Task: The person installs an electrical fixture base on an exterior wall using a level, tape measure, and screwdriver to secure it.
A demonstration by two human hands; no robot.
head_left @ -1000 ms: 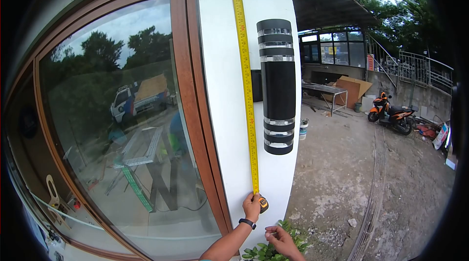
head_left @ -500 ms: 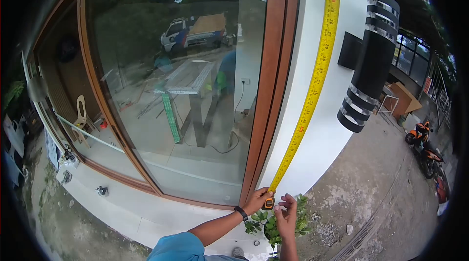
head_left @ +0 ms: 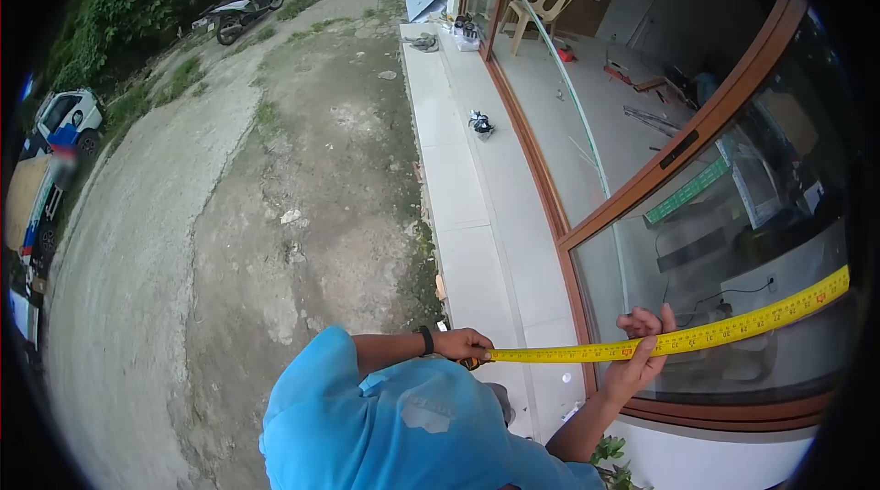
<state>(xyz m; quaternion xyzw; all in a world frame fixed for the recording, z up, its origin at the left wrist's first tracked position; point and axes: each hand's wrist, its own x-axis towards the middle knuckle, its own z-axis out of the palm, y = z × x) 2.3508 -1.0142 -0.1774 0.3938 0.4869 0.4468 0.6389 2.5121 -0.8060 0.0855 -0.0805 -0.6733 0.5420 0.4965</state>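
In my left hand (head_left: 461, 343), which has a dark band at its wrist, is the case of a tape measure (head_left: 470, 363), mostly covered by my fingers. Its yellow blade (head_left: 733, 329) runs out to the right, across the glass door, to the edge of view. Farther along the blade is my right hand (head_left: 639, 357), thumb across the front and fingers curled up behind and above it. The blade's far end is out of sight.
A brown-framed sliding glass door (head_left: 683, 149) stands close on the right. Below it runs a white tiled ledge (head_left: 458, 187) with a small dark object (head_left: 479, 123) on it. A plant (head_left: 612, 453) is near my right forearm. Rough concrete ground (head_left: 302, 215) lies left.
The view has swung left toward the ledge and driveway. My right hand, earlier apart beside the tape case, now is at the blade. My left hand still holds the case.
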